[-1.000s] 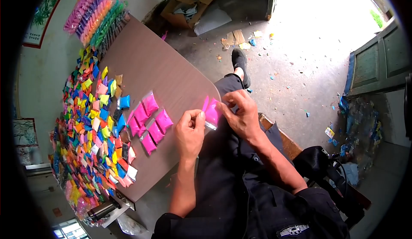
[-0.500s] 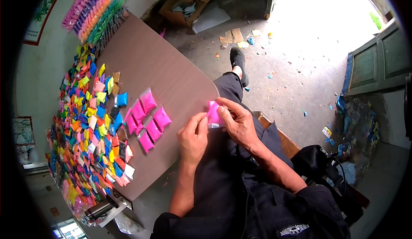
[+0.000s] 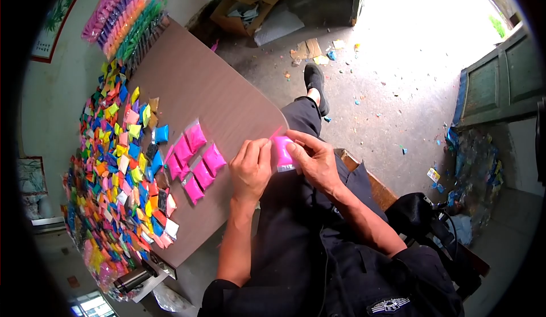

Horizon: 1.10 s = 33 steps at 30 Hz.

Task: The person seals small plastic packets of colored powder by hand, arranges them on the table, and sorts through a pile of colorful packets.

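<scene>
Above my lap, my right hand [image 3: 314, 160] pinches a small clear packet [image 3: 283, 152] with bright pink filling between thumb and fingers. The packet's clear end points down toward my dark trousers. My left hand [image 3: 251, 164] is closed at the packet's left side, its fingertips pinched together. A thin pink strip [image 3: 277, 131] sticks out by those fingertips; what it is cannot be made out. On the table to the left lie several similar pink packets [image 3: 204, 175] in two loose rows.
A large heap of small multicoloured packets [image 3: 122, 169] covers the left side of the brown table [image 3: 227, 98]. Bundles of coloured bagged items [image 3: 122, 18] lie at its far end. A cardboard box [image 3: 250, 7] and scraps are on the floor. A dark flask [image 3: 133, 277] is at the near corner.
My left hand has turned and shifted slightly left, away from the packet's face. More of the pink packet shows, and the thin pink strip has come into sight.
</scene>
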Motion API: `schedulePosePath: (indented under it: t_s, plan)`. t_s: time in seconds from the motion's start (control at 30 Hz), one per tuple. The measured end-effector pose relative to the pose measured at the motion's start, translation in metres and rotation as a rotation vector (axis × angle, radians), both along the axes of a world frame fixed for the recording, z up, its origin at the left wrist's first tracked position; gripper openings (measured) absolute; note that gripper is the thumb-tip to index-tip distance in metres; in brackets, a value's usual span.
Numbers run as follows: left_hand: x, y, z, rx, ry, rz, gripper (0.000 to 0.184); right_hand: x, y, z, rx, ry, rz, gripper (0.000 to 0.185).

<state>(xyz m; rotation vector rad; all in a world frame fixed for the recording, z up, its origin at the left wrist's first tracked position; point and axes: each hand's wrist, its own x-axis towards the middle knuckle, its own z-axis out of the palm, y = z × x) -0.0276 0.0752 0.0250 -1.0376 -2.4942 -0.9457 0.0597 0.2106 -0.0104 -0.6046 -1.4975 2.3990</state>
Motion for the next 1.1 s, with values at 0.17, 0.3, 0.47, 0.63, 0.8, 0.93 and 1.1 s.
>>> schedulePosePath:
  t_s: [0.17,0.3,0.47,0.63,0.8,0.93,1.1]
  plan:
    - [0.018,-0.006,0.003,-0.028,-0.036,-0.056,0.009,-0.001,-0.001,-0.003,-0.112,0.004,-0.009,0.036]
    - [0.006,0.004,0.000,-0.100,0.033,-0.042,0.008,-0.002,0.000,-0.004,-0.144,0.017,-0.007,0.035]
    - [-0.001,0.006,0.004,0.022,0.008,-0.013,0.007,-0.001,0.003,0.002,-0.143,-0.017,-0.004,0.036]
    - [0.018,-0.002,0.004,-0.057,0.028,-0.083,0.009,-0.002,0.001,-0.002,-0.184,-0.010,-0.014,0.033]
    - [0.001,0.004,-0.002,-0.121,0.081,-0.050,0.008,-0.003,0.001,-0.004,-0.216,-0.030,-0.021,0.028]
    - [0.004,0.003,0.003,-0.012,0.035,-0.039,0.008,-0.001,0.002,-0.004,-0.234,-0.026,-0.019,0.029]
    - [0.016,-0.001,0.007,-0.032,-0.018,-0.061,0.008,-0.002,0.001,-0.002,-0.238,-0.043,-0.023,0.028]
